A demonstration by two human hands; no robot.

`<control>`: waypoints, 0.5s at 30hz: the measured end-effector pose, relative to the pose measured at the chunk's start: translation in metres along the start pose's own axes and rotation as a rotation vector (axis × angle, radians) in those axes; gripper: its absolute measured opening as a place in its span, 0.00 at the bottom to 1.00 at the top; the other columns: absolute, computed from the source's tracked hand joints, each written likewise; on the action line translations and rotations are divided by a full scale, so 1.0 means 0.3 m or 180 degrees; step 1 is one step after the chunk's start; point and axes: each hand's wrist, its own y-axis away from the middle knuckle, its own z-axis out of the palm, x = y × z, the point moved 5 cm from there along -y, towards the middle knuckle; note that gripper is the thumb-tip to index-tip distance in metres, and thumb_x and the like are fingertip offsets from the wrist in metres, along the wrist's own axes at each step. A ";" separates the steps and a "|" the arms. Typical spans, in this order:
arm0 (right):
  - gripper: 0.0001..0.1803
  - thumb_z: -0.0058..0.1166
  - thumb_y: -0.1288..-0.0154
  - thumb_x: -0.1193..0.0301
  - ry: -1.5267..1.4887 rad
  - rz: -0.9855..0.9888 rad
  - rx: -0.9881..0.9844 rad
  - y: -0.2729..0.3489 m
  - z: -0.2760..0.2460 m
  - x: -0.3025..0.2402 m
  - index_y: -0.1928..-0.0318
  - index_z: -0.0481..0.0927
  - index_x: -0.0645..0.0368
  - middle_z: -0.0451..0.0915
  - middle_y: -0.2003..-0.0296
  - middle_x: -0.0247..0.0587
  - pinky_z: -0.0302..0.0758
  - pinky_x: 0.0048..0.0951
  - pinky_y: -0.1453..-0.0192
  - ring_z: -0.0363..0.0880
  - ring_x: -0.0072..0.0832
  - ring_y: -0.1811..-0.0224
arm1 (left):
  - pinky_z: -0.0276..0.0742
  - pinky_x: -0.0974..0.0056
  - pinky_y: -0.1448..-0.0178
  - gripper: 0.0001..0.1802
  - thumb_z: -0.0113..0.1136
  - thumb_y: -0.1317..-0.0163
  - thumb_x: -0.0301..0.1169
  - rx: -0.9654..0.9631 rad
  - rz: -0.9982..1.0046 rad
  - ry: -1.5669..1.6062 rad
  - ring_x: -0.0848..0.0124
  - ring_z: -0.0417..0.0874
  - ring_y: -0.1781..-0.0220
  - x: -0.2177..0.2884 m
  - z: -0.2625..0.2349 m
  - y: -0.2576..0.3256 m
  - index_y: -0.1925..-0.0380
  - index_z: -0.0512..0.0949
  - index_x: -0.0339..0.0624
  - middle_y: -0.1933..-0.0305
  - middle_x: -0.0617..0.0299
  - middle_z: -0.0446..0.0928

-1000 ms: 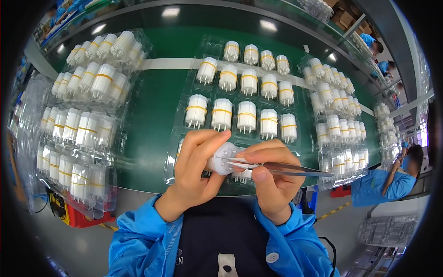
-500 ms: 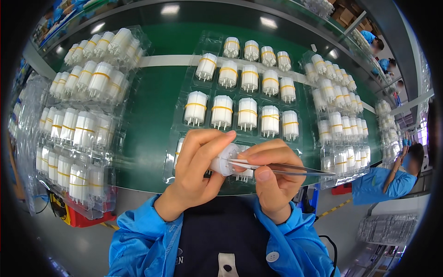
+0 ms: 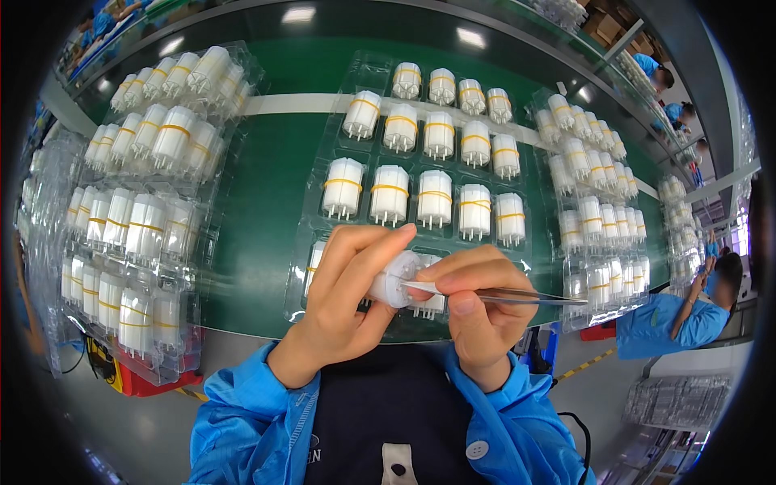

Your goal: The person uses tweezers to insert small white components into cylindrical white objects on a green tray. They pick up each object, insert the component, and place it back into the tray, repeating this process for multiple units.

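My left hand [image 3: 343,295] is closed around a white cylindrical part [image 3: 391,283], its end face turned toward my right hand. Between the thumb and fingers of my right hand [image 3: 485,303] are metal tweezers [image 3: 525,297], pinched so that their tips meet at the end face of the white part. Whether the tips grip anything there is too small to tell. Just beyond both hands lies a clear plastic tray [image 3: 311,212] with rows of similar white parts [image 3: 390,194], each with a yellow band around it and metal pins at one end. My hands hide some parts in its nearest row.
Stacked clear trays of the same banded parts stand at the left [image 3: 148,226] and right [image 3: 592,217] on the green table [image 3: 263,194]. A pale strip [image 3: 291,105] crosses the tabletop. A co-worker in a blue jacket [image 3: 675,323] is at the far right.
The tweezer arms have come together, where they were slightly apart before. My right fingers have shifted a little; the left hand and the white part stay nearly in place.
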 end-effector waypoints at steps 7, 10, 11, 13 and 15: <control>0.06 0.60 0.38 0.79 0.0253 -0.0044 -0.0123 -0.005 -0.003 -0.007 0.61 0.82 0.68 0.85 0.62 0.51 0.80 0.30 0.56 0.84 0.34 0.60 | 0.75 0.60 0.54 0.38 0.63 0.61 0.13 -0.0099 -0.0123 0.0132 0.56 0.76 0.56 -0.004 0.006 0.004 0.41 0.73 0.30 0.54 0.49 0.73; 0.06 0.60 0.39 0.79 0.0354 -0.0044 -0.0162 -0.006 -0.003 -0.014 0.61 0.82 0.68 0.85 0.63 0.50 0.80 0.29 0.57 0.83 0.33 0.61 | 0.74 0.60 0.54 0.38 0.63 0.61 0.13 -0.0142 -0.0178 0.0193 0.55 0.76 0.56 -0.007 0.008 0.007 0.41 0.73 0.29 0.53 0.49 0.73; 0.06 0.60 0.39 0.79 0.0362 -0.0036 -0.0167 -0.007 -0.003 -0.015 0.62 0.82 0.68 0.85 0.63 0.50 0.79 0.29 0.57 0.83 0.33 0.61 | 0.74 0.59 0.54 0.38 0.63 0.60 0.12 -0.0151 -0.0194 0.0211 0.55 0.76 0.56 -0.008 0.008 0.008 0.41 0.73 0.29 0.53 0.49 0.73; 0.06 0.60 0.40 0.80 0.0371 0.0019 -0.0154 -0.009 -0.003 -0.017 0.62 0.83 0.68 0.85 0.64 0.50 0.80 0.29 0.58 0.84 0.34 0.62 | 0.74 0.59 0.54 0.38 0.63 0.61 0.13 -0.0137 -0.0177 0.0221 0.55 0.76 0.57 -0.006 0.008 0.007 0.41 0.73 0.29 0.54 0.49 0.74; 0.06 0.61 0.41 0.81 0.0605 -0.0040 -0.0221 -0.014 0.000 -0.028 0.62 0.83 0.68 0.85 0.64 0.50 0.79 0.29 0.59 0.84 0.34 0.63 | 0.73 0.58 0.54 0.39 0.62 0.61 0.12 -0.0172 -0.0112 0.0133 0.55 0.76 0.57 -0.006 0.011 0.006 0.41 0.73 0.29 0.54 0.49 0.74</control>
